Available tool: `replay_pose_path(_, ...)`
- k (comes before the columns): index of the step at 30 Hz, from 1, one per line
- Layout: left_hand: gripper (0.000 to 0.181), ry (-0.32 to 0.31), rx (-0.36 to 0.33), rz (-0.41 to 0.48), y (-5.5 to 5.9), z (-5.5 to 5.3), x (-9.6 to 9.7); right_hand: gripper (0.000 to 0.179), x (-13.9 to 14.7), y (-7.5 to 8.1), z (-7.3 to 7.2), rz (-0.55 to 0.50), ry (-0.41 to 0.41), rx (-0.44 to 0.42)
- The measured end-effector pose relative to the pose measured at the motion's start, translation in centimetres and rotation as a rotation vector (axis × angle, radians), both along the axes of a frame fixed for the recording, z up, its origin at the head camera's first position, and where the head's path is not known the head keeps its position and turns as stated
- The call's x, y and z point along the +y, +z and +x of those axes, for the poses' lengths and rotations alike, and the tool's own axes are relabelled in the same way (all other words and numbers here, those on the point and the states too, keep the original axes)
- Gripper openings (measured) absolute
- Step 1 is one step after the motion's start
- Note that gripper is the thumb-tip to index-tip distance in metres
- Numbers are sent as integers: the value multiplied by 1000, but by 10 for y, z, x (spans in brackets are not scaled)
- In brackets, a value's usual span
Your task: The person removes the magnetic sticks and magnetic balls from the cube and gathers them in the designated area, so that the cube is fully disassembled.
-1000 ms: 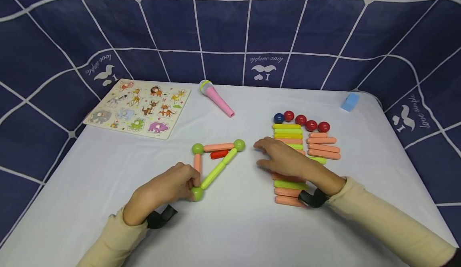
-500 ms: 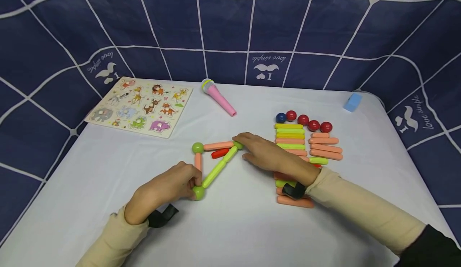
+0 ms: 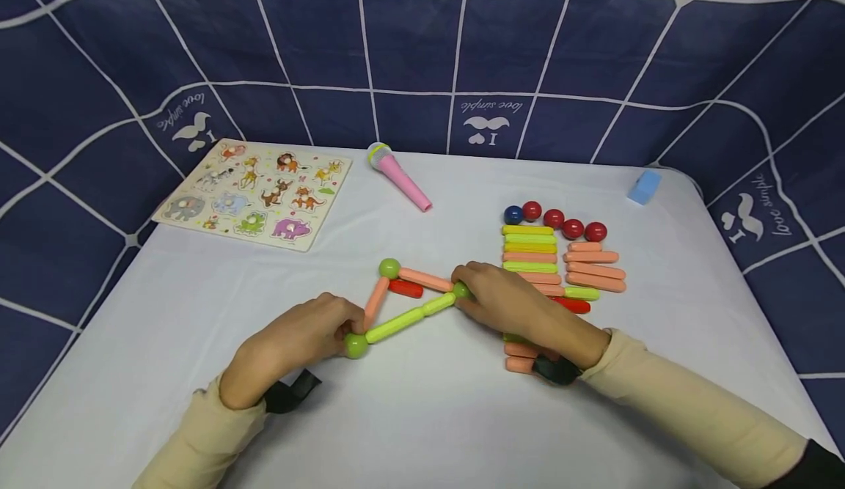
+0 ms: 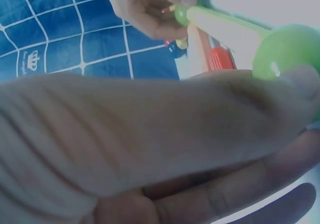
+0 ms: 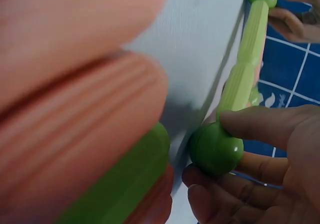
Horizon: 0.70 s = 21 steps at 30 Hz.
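A triangle of toy rods and balls lies on the white table. Its long side is light green rods [image 3: 396,325] joined end to end; two orange rods [image 3: 425,279] form the other sides. At the near left corner, my left hand [image 3: 293,335] pinches a green ball [image 3: 356,346] between thumb and fingers. My right hand [image 3: 505,298] holds the green ball [image 5: 215,149] at the right corner, thumb on top and fingers beneath in the right wrist view. A third green ball [image 3: 389,267] sits at the far corner. Inside the triangle lies a short red rod [image 3: 405,289].
Rows of orange, yellow and green rods [image 3: 529,257] lie under and beyond my right forearm. Several red balls [image 3: 573,229] and one blue ball [image 3: 513,215] sit behind them. Farther back are an animal puzzle board [image 3: 257,192], a pink toy microphone [image 3: 404,182] and a blue block [image 3: 644,187].
My right hand has reached left to the right corner ball, gripped it and drawn it nearer and rightward. The triangle has turned clockwise, while my left hand keeps its ball almost in place.
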<state>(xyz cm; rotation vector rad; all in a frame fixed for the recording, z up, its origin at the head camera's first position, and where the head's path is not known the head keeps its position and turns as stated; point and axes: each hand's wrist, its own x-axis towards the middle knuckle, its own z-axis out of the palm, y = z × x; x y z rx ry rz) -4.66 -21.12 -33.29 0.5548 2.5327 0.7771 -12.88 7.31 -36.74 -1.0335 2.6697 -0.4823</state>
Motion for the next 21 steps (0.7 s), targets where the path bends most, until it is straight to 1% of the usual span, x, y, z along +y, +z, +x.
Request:
replay_pose_path(3, 27, 8, 11, -7, 1, 0, -1, 30, 2, -1, 4, -5, 0, 0)
replay_pose_path(8, 28, -6, 23, -2, 0, 0, -1, 29, 3, -2, 6, -25, 3, -1)
replay_pose_path(14, 29, -9, 32, 16, 0, 0, -2, 25, 4, -4, 7, -66, 8, -3)
replay_pose_path(21, 29, -7, 30, 10, 0, -1, -2, 19, 6, -6, 6, -121, 11, -8)
